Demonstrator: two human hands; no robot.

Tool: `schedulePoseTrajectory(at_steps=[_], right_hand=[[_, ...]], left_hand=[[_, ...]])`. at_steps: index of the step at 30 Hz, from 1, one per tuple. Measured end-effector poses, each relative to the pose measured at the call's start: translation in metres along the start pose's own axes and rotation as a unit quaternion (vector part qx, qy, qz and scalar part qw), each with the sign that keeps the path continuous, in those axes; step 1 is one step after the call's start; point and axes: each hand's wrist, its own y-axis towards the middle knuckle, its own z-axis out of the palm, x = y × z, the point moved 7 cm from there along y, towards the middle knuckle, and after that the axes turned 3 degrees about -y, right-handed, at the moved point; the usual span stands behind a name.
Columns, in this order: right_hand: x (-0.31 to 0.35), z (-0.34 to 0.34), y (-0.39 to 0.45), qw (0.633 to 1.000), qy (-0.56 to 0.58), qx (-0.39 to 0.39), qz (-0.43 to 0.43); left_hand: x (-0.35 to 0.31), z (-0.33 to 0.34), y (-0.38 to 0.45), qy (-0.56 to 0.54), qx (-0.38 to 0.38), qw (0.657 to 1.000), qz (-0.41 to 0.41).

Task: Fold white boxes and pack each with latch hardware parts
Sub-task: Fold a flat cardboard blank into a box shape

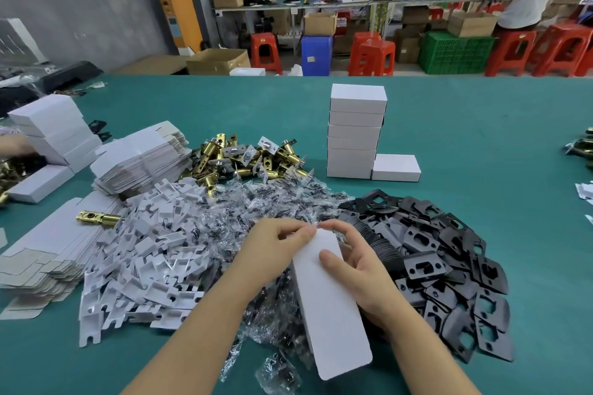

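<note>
I hold a long white box (330, 308) above the piles, its near end pointing toward me. My left hand (272, 250) pinches its far end with curled fingers. My right hand (353, 266) grips the box from the right, thumb lying on its top face. Beneath lie clear bags of screws (256, 202), white cardboard inserts (144, 253) to the left and black strike plates (449, 266) to the right. Brass latches (244, 157) are heaped farther back. Flat unfolded box blanks (141, 157) are stacked at the left.
A tall stack of closed white boxes (354, 131) stands behind the piles, one more box (396, 167) beside it. More boxes (54, 128) are at the far left, near another person's hand (12, 143). The green table (481, 144) has bare surface at the right.
</note>
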Motion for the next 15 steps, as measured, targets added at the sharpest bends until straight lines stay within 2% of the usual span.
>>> schedulePoseTrajectory(at_steps=[2, 5, 15], right_hand=[[0.0009, -0.0043, 0.0005, 1.0, 0.013, -0.017, 0.0], [0.0003, -0.0079, 0.001, 1.0, 0.015, -0.027, 0.004], [0.0024, -0.0063, -0.0022, 1.0, 0.014, -0.022, 0.011]], left_hand=[[0.0052, -0.0003, -0.0028, -0.078, -0.014, 0.996, -0.035], [0.0081, 0.0031, -0.0055, -0.106, -0.006, 0.994, -0.041], [0.0067, 0.0012, -0.0085, -0.088, 0.048, 0.995, -0.019]])
